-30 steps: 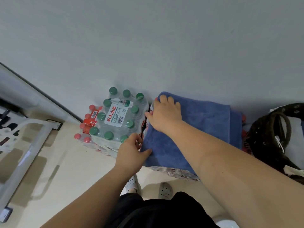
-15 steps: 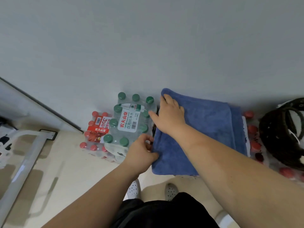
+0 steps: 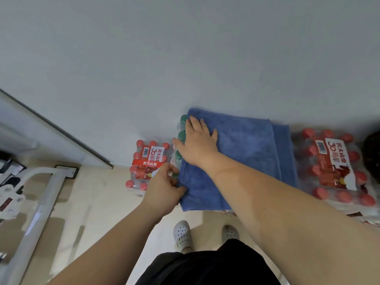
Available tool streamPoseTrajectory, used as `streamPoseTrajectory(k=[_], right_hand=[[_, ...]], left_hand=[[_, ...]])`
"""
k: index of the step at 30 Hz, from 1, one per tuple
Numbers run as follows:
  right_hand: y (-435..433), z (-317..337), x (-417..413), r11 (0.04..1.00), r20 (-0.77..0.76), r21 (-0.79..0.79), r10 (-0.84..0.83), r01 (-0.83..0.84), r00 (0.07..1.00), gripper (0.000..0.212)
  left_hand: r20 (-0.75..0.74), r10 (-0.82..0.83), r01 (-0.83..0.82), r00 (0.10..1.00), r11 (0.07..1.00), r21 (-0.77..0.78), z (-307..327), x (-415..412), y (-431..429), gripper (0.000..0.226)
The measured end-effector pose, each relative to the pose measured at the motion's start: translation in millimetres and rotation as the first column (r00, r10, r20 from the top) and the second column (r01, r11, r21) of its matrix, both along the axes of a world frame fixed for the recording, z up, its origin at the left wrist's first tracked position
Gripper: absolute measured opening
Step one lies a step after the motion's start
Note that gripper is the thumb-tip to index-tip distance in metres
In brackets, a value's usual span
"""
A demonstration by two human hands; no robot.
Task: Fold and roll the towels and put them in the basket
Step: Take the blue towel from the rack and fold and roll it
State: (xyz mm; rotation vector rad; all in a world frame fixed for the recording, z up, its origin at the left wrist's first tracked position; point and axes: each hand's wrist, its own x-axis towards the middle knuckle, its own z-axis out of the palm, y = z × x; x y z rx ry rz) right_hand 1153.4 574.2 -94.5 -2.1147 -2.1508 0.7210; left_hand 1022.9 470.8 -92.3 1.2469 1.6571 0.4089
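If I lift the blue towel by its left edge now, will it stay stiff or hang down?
Probably it hangs down: the blue towel is soft, fuzzy cloth, already folded in layers. It likely resists sliding, since its pile looks rough and it lies on bumpy bottle packs. It seems light; the left hand pinches its left edge.

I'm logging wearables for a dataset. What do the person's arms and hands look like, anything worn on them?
The left arm and right arm are bare, no sleeves in view. The left hand and right hand wear no gloves, rings, watch or bracelet that shows.
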Motion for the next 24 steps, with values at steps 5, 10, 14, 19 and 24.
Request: streamPoseTrajectory(k=[5,10,14,19,24], right_hand=[[4,-6,-27,0.998,-0.009,-0.02,0.061,-0.061,0.998,0.085],[-1,-6,-15,0.993,-0.117,0.022,0.118,-0.116,0.986,0.075],[-17,0,32,0.982,-0.198,0.186,0.054,-0.017,0.979,0.063],[-47,-3,116,0.942,-0.158,0.219,-0.222,0.253,0.962,0.069],[-61,-18,189,0.909,-0.125,0.271,-0.292,0.315,0.948,0.061]], left_hand=[[-0.056,0.044,-0.042,0.997,0.999,0.033,1,-30,2,0.03],[-0.136,0.024,-0.015,0.99,0.997,0.072,-2,-40,7,0.027],[-0.248,0.056,0.027,0.967,0.948,0.317,-2,-28,15,0.029],[-0.273,-0.139,0.26,0.952,0.836,0.483,11,29,18,0.029],[-0.298,-0.312,0.421,0.902,0.788,0.449,10,99,6,0.021]])
